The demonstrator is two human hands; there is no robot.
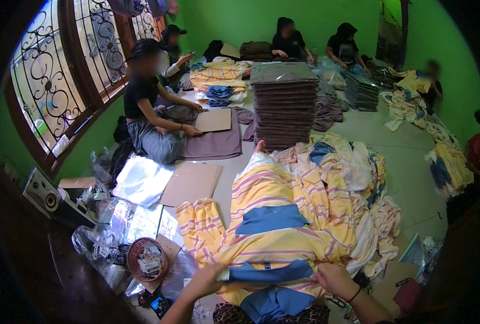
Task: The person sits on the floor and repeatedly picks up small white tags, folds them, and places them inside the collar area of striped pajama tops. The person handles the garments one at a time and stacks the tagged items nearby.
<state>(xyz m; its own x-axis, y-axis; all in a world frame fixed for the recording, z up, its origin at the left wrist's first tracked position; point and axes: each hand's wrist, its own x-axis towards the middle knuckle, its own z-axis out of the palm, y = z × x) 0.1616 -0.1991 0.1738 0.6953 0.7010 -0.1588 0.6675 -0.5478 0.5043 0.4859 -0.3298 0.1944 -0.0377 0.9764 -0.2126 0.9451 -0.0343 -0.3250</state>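
A yellow polo shirt (267, 250) with pink and white stripes lies spread in front of me, partly over my lap. Its blue collar (269, 271) is stretched sideways between my two hands. At the collar's left end, my left hand (205, 281) is closed on the fabric. My right hand (334, 279), with a dark band on its wrist, pinches the right end. Just beyond lies a folded blue collar piece (272, 218) on more striped cloth. Nearer to me, another blue part (275, 303) hangs over my patterned clothing.
Loose striped garments (332, 189) pile up ahead and right. Beyond rises a tall stack of bagged brown garments (283, 108). To the left are cardboard sheets (191, 182), clear plastic bags (143, 178) and a basket (147, 259) of tags. Several co-workers sit farther off; one holds cardboard (214, 120).
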